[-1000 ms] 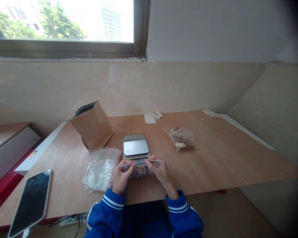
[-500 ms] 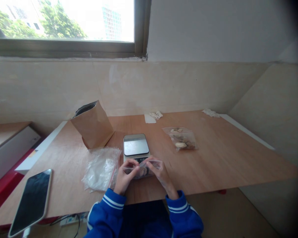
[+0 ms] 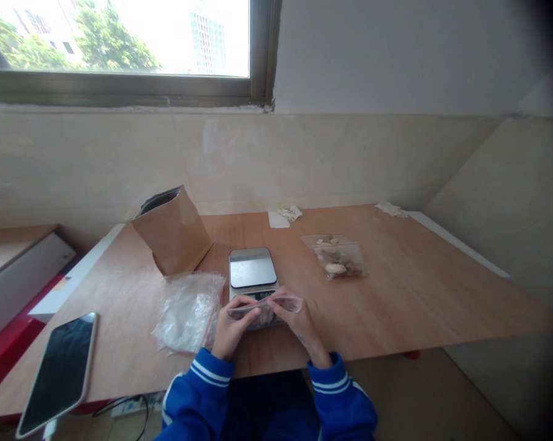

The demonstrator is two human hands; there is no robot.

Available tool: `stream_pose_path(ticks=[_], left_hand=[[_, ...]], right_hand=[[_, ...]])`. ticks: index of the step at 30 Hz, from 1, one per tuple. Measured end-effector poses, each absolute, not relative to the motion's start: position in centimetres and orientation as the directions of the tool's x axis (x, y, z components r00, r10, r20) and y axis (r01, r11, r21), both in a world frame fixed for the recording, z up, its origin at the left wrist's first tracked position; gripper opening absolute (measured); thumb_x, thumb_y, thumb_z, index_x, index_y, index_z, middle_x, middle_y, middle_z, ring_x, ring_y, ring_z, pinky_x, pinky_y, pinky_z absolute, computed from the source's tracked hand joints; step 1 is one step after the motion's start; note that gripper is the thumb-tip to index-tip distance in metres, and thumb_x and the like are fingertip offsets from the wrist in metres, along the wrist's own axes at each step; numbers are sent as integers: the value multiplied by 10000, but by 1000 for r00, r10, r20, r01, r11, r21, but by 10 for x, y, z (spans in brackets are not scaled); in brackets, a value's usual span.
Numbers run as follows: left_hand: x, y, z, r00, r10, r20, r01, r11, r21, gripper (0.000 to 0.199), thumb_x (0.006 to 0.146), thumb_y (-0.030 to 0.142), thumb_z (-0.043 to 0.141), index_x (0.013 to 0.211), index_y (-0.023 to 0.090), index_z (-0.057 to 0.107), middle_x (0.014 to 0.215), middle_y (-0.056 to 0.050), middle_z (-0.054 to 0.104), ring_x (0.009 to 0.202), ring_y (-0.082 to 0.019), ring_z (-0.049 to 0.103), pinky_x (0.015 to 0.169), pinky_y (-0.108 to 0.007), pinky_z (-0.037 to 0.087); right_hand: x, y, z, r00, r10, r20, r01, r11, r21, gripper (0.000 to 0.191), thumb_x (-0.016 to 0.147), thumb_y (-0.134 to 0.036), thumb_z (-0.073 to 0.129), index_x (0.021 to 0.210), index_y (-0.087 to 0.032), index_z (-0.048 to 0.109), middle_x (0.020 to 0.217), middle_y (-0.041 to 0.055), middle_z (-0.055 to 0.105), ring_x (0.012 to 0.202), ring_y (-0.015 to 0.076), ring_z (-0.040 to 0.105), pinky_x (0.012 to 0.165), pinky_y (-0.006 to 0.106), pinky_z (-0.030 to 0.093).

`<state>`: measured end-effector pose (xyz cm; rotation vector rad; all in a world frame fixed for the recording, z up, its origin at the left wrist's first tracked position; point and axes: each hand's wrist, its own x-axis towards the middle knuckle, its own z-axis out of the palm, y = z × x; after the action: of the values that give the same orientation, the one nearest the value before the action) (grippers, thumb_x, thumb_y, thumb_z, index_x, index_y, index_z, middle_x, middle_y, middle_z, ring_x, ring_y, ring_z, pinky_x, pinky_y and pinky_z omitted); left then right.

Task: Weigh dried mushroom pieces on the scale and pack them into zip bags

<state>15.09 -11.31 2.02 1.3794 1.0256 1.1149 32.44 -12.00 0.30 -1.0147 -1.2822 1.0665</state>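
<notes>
Between my two hands is a clear zip bag (image 3: 266, 318) with some pale and brownish pieces inside, partly covered by my fingers. My left hand (image 3: 234, 321) pinches the bag's top edge on the left. On the right side of the same edge, my right hand (image 3: 294, 315) pinches it between thumb and fingers. Just beyond the bag stands a digital kitchen scale (image 3: 252, 267) with a bare metal plate; the bag and hands hide part of its front panel. Left of my left hand lies a stack of clear zip bags (image 3: 187, 312).
A brown paper bag (image 3: 173, 233) stands open at the back left. A filled zip bag (image 3: 338, 260) lies right of the scale. A tablet (image 3: 60, 370) rests at the table's left front corner. Crumpled white pieces (image 3: 289, 213) lie by the wall.
My right fingers have shifted slightly to the left along the bag's edge. The scale and the other things have stayed in place.
</notes>
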Motion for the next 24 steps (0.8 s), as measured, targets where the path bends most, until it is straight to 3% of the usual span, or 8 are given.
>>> stream_pose_path(ticks=[17,24], left_hand=[[152,-114,21,135,984,113,54,-121,991,210,750,345,696,786,140,676,748,-37,667,705,-165,609,661,-264,475],[152,-115,26,148,984,101,31,-107,994,247,734,371,704,833,146,674,785,-40,674,730,-170,612,666,-264,474]], right_hand=[[322,-122,4,68,956,284,34,282,-959,166,770,-335,685,687,-193,661,690,-10,573,675,133,573,616,236,456],[321,-123,9,5,980,198,-79,198,-977,183,780,-381,671,774,-200,643,748,-1,601,679,143,600,623,250,496]])
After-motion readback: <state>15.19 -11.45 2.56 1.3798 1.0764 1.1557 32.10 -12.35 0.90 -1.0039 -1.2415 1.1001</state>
